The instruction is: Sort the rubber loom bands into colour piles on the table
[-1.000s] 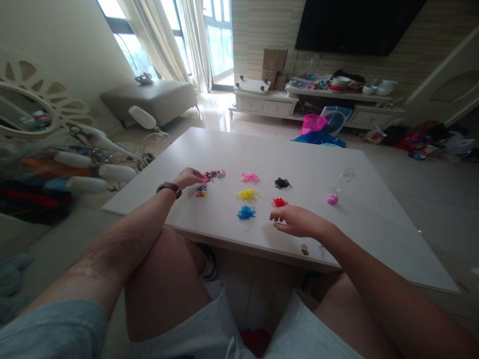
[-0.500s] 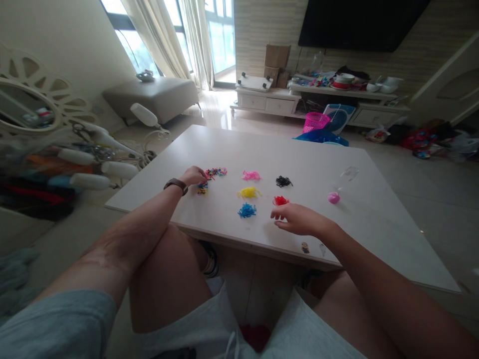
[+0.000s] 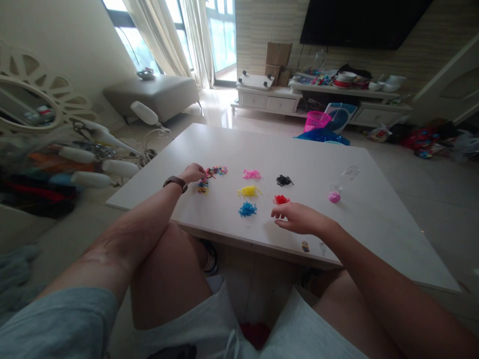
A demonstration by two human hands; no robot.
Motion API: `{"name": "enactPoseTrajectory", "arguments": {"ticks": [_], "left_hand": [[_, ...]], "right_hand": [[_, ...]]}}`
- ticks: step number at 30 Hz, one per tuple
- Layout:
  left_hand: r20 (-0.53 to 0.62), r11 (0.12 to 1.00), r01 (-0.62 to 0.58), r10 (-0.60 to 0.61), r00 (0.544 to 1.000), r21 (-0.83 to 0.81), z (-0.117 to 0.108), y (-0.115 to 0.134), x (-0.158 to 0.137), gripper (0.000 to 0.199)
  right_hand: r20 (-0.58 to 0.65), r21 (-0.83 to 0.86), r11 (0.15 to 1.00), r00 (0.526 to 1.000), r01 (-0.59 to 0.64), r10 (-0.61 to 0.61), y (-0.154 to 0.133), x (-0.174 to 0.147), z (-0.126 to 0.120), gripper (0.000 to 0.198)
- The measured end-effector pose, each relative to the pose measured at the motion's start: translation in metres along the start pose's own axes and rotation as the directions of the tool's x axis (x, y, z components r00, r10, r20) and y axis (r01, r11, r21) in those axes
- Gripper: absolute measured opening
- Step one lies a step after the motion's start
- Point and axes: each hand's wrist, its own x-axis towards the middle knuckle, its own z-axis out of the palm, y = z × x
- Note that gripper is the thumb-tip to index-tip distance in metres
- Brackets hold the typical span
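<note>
On the white table (image 3: 318, 154), my left hand (image 3: 192, 173) is at the pile of mixed-colour small rubber bands (image 3: 218, 171). Its fingers are bent down and drawn together; whatever they pinch is too small to see. A second multicoloured patch (image 3: 203, 187) lies just below that hand. My right hand (image 3: 297, 218) hovers or rests beside the red band pile (image 3: 280, 199), thumb and fingers apart, holding nothing visible. Between the hands are pink (image 3: 252, 174), yellow (image 3: 249, 191) and blue piles (image 3: 247, 209) of bands. A black pile (image 3: 285, 180) lies beyond the red one.
Right of the piles are a pink rounded object (image 3: 334, 197) and a clear plastic piece (image 3: 351, 172). A small yellow cartoon figure (image 3: 305, 246) and a small clear item (image 3: 322, 248) lie near the front edge. A lamp (image 3: 119, 169) with white shades stands left.
My left hand has shifted very slightly at the mixed pile. My right hand keeps its place by the red bands. The camera view has moved a little.
</note>
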Motion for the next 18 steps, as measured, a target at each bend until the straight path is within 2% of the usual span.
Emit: {"name": "enactPoseTrajectory", "arguments": {"ticks": [9, 13, 18], "left_hand": [[-0.111, 1.0, -0.021, 0.021, 0.994, -0.001, -0.0025, 0.0005, -0.0012, 0.011], [-0.124, 0.997, -0.069, 0.066, 0.99, -0.025, -0.0023, -0.0036, 0.0007, 0.014], [-0.15, 0.998, -0.058, 0.051, 0.987, -0.037, -0.004, -0.0044, -0.0003, 0.021]], "right_hand": [[0.016, 0.018, 1.0, 1.0, -0.002, 0.002, 0.0014, 0.0005, -0.0003, 0.025], [0.013, 0.01, 1.0, 1.0, -0.001, 0.001, 0.0018, 0.0005, 0.0002, 0.026], [0.01, 0.007, 1.0, 1.0, 0.006, -0.007, 0.0025, 0.0008, 0.0008, 0.025]]}}
